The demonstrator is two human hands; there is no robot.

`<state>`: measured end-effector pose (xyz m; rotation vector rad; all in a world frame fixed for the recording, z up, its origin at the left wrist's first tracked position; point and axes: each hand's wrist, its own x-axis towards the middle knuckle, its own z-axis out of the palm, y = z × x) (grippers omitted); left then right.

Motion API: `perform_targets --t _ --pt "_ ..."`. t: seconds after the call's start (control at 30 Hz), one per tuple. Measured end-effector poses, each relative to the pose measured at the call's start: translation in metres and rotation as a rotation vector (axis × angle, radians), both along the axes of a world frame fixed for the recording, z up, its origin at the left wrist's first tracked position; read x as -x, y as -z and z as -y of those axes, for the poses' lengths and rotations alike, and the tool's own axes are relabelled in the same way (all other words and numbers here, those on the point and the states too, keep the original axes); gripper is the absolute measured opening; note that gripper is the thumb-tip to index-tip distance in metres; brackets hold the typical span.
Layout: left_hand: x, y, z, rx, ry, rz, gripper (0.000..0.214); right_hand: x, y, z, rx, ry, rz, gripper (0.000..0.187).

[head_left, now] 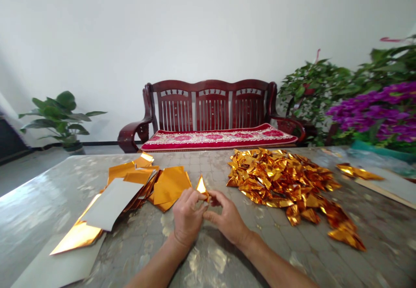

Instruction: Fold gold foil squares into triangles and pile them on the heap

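While our left hand and right hand met at the fingertips, a small triangular piece of gold foil stood pinched between them, just above the table and straight ahead of us. Its point aimed up and away from us, leaning slightly left, and its long axis ran from the pinch to that tip. Both hands were curled nearly closed, the left fingers clamped on the foil's lower part and the right fingertips pressed against it. Just beside the right hand lay a broad heap of small folded gold foil pieces. Left of the hands lay a loose pile of flat gold foil sheets and a white paper sheet, on a grey mottled tabletop. Beyond stood a dark red wooden bench.
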<state>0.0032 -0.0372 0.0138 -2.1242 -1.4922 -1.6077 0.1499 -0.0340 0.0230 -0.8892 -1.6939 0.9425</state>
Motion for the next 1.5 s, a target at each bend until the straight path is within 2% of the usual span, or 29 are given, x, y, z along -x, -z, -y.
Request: perform_targets --t 0.17,0.4,0.5,0.6,0.73,0.9,1.0,1.07,1.2,1.37,1.5 --pt "0.0 -0.002 0.003 -0.021 0.066 -0.114 0.005 0.0 0.003 -0.004 0.074 -0.003 -0.12 0.036" --pt "-0.003 -0.003 0.006 0.005 0.109 -0.241 0.015 -0.01 0.009 -0.015 0.117 -0.012 -0.123 0.024" --pt "-0.002 -0.006 0.007 -0.013 0.093 -0.266 0.016 -0.013 0.011 -0.016 0.125 0.008 -0.066 0.024" --pt "0.001 -0.013 0.008 -0.038 0.019 -0.268 0.016 -0.016 0.009 -0.016 0.116 0.006 -0.003 0.027" --pt "0.005 -0.016 0.005 0.034 0.037 -0.286 0.012 -0.018 0.008 -0.016 0.184 0.003 -0.037 0.028" --pt "0.005 -0.007 0.0 0.208 0.023 -0.149 0.014 -0.02 0.014 -0.02 0.261 0.035 -0.116 0.035" --pt "0.003 0.001 -0.005 0.338 0.004 0.045 0.014 -0.021 0.017 -0.023 0.213 0.122 -0.151 0.035" --pt "0.001 0.006 -0.009 0.396 0.002 0.195 0.014 -0.022 0.017 -0.024 0.158 0.203 -0.133 0.028" --pt "-0.004 0.014 -0.013 0.426 0.022 0.362 0.017 -0.021 0.013 -0.02 0.074 0.26 -0.063 0.016" --pt "-0.011 0.016 -0.009 0.392 0.059 0.376 0.013 -0.015 0.003 -0.017 0.097 0.233 -0.105 0.019" --pt "-0.011 0.013 -0.005 0.289 0.076 0.204 0.014 -0.013 0.001 -0.016 0.106 0.244 -0.135 0.019"
